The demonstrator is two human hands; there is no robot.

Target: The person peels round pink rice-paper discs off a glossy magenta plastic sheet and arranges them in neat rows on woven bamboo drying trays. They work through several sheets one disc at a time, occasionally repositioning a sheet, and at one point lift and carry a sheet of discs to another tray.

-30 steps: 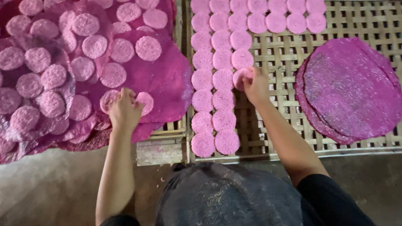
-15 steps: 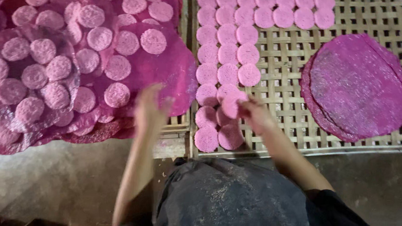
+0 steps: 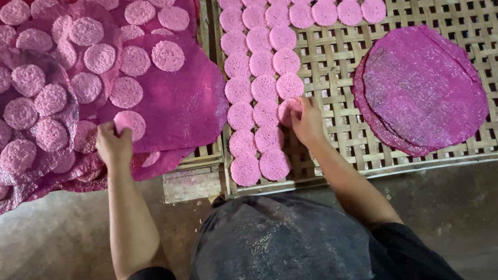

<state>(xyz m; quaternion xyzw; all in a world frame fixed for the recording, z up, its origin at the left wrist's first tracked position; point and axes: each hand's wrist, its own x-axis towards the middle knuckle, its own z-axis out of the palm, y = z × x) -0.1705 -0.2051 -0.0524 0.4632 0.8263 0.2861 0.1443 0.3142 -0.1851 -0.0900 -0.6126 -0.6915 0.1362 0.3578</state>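
Looking straight down here. The left hand (image 3: 114,144) is pinching a small pink round cake (image 3: 130,124) at the edge of a big magenta sheet (image 3: 188,100), which sits on a whole heap of the same sheets covered in little cakes. The right hand (image 3: 307,120) is pressing another pink cake (image 3: 287,111) down on the woven bamboo tray (image 3: 338,60), right at the end of the third column of neat cake rows. A stack of bare magenta rounds (image 3: 421,86) lies on the tray's right side, well apart from the rows.
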